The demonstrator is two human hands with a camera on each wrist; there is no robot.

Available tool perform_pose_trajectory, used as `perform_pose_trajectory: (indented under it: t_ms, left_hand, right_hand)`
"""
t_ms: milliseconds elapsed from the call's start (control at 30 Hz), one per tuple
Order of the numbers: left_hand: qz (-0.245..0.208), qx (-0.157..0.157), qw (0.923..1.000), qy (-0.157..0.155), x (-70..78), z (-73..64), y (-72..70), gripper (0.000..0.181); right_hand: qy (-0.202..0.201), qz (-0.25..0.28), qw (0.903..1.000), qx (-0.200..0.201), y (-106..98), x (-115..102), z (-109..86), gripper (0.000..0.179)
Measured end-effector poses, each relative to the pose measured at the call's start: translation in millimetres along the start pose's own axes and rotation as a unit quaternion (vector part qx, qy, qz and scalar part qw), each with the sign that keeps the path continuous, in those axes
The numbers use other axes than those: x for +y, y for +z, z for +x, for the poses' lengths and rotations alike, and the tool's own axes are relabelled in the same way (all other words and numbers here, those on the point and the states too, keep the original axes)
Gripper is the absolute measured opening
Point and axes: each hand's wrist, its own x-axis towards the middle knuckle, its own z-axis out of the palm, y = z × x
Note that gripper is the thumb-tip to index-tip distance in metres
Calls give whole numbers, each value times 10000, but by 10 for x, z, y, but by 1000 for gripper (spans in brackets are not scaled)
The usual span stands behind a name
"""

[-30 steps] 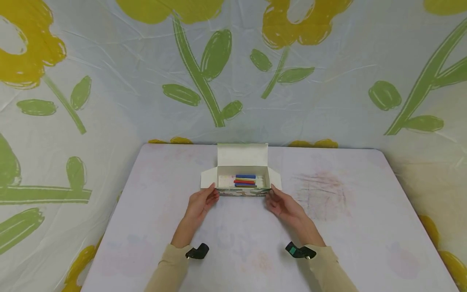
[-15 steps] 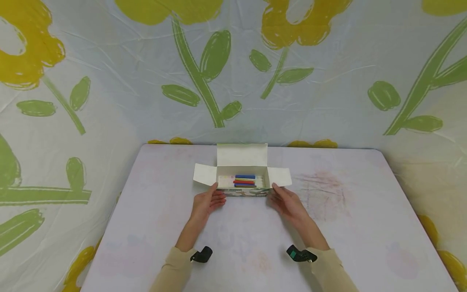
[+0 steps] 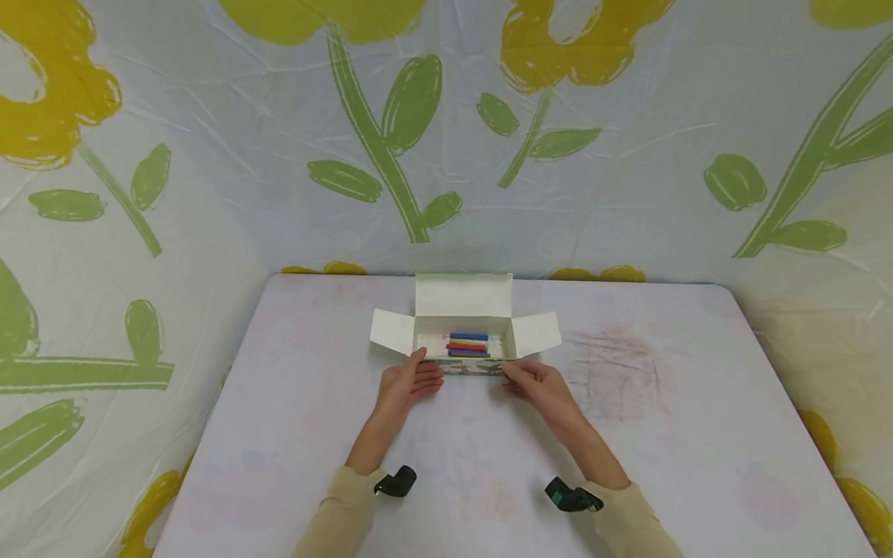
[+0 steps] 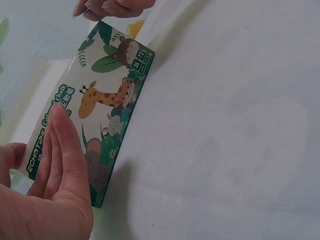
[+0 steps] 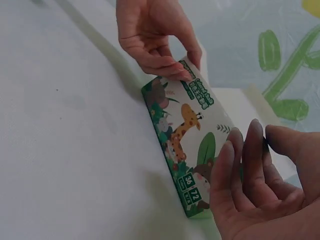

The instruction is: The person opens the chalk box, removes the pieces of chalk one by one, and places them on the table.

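Observation:
A white and green colored chalk box with printed animals stands on the table with its lid and side flaps raised. Inside lie several chalk sticks, blue, red and other colours. My left hand holds the box's front wall near the left corner, fingers flat on the printed face and thumb over the rim. At the front right corner is my right hand. Its fingers are loosely bent in the right wrist view, with the thumb near the index fingertip and nothing held between them.
The pale table carries faint coloured smudges, the darkest scribbled patch lying right of the box. A flower-printed sheet hangs behind and at both sides. The box's lid stands close to the table's far edge.
Both side flaps have swung outward, mostly in the first half second. My left hand has shifted right along the box front, and my right hand has moved slightly left. The box stays in place.

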Motion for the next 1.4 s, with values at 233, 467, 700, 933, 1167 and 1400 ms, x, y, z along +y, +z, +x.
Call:
perform_pose_trajectory:
  t_ms: [233, 467, 700, 933, 1167, 1400]
  left_hand:
    - [46, 179, 9998, -70, 5, 22, 49, 48]
    - [53, 179, 9997, -156, 0, 36, 74, 46]
    - [-96, 160, 9998, -105, 18, 29, 92, 42]
    - [-57, 183, 9998, -55, 19, 26, 98, 43]
    - [-35, 196, 9998, -64, 11, 28, 85, 43]
    - [-111, 163, 9998, -27, -1, 37, 54, 42]
  right_hand:
    - [-859, -365, 9953, -272, 74, -130, 2, 38]
    - [-1595, -797, 9840, 28, 110, -274, 91, 27]
    - [-2231, -1359, 9649, 262, 138, -355, 263, 26]
    - [-2355, -1969, 9514, 236, 219, -368, 437, 25]
    - [-2795, -2617, 9238, 42, 337, -375, 577, 18]
    - [-2896, -3256, 8995, -323, 445, -337, 734, 16]
